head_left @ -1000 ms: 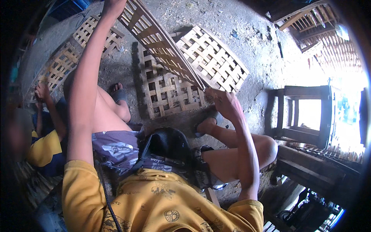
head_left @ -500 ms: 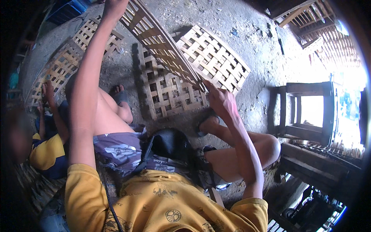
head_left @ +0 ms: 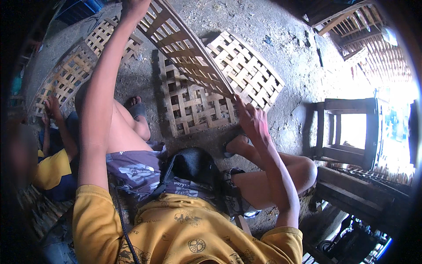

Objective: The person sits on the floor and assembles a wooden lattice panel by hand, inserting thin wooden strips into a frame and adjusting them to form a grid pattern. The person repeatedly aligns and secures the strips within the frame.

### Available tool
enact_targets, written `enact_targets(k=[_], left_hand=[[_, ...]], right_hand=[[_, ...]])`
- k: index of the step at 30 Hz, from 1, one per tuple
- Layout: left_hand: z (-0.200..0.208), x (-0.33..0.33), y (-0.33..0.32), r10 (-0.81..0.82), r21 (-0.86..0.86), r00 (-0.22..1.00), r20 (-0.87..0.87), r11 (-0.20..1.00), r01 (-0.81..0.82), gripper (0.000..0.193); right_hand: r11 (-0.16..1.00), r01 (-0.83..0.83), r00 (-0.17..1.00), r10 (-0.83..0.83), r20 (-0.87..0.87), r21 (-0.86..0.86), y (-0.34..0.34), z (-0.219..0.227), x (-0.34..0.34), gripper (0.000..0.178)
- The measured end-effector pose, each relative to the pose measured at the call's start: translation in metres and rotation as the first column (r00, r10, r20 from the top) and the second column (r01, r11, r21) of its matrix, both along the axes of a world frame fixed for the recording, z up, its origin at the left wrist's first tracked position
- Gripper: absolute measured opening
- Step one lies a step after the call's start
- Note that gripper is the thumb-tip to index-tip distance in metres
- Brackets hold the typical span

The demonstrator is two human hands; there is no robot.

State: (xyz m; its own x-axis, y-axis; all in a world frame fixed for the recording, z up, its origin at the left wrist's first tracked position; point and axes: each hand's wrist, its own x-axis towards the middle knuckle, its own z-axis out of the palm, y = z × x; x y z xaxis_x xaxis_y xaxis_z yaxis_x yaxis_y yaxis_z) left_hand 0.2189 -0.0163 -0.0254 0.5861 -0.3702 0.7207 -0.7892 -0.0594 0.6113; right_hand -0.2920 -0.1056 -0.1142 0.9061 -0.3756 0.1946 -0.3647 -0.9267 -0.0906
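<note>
A woven bamboo lattice panel [head_left: 190, 55] is held up at a slant between my two hands. My left hand [head_left: 135, 9], partly cut off by the upper edge of the view, is closed around the panel's far end. At the near end, my right hand [head_left: 254, 119] grips the panel's corner with its fingers closed. Below it on the floor lie two more lattice panels: one [head_left: 193, 115] nearer my feet, partly hidden by the raised one, and a paler one [head_left: 250, 66] to its right.
Another person in a yellow sleeve [head_left: 53, 170] sits at the left, hands by a lattice panel [head_left: 66, 77]. A further panel [head_left: 102, 37] lies beyond. A blue crate [head_left: 79, 11] stands far left. On the right are a wooden stool [head_left: 347, 104] and a dark bench [head_left: 356, 187].
The raised panel has tilted a little, showing more of its lattice face. Both hands shifted slightly and keep their hold.
</note>
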Motion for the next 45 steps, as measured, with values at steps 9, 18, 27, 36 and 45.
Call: enact_targets(k=[9, 18, 27, 36, 45], left_hand=[[0.013, -0.038, -0.005, 0.115, 0.173, 0.960, -0.255, 0.982, -0.072, 0.064], [-0.009, -0.012, -0.016, 0.005, -0.066, 0.994, -0.112, 0.998, -0.013, 0.062], [0.009, -0.025, 0.001, -0.066, 0.015, 0.976, -0.208, 0.997, 0.071, 0.064], [0.002, -0.035, -0.011, 0.011, 0.054, 0.990, -0.139, 0.999, -0.004, 0.064], [-0.003, -0.025, -0.001, 0.065, 0.033, 0.994, -0.084, 0.998, -0.062, 0.069]], right_hand=[[0.900, 0.344, 0.845, -0.174, -0.505, 0.267, -0.020, 0.030, -0.005, 0.039], [0.806, 0.479, 0.876, -0.413, -0.247, 0.349, -0.035, 0.034, -0.014, 0.023], [0.809, 0.259, 0.963, -0.256, -0.080, 0.527, -0.031, 0.004, 0.013, 0.036], [0.807, 0.321, 0.947, -0.283, -0.152, 0.496, -0.033, -0.020, -0.001, 0.028], [0.877, 0.277, 0.960, -0.270, -0.075, 0.392, -0.022, -0.016, 0.013, 0.016]])
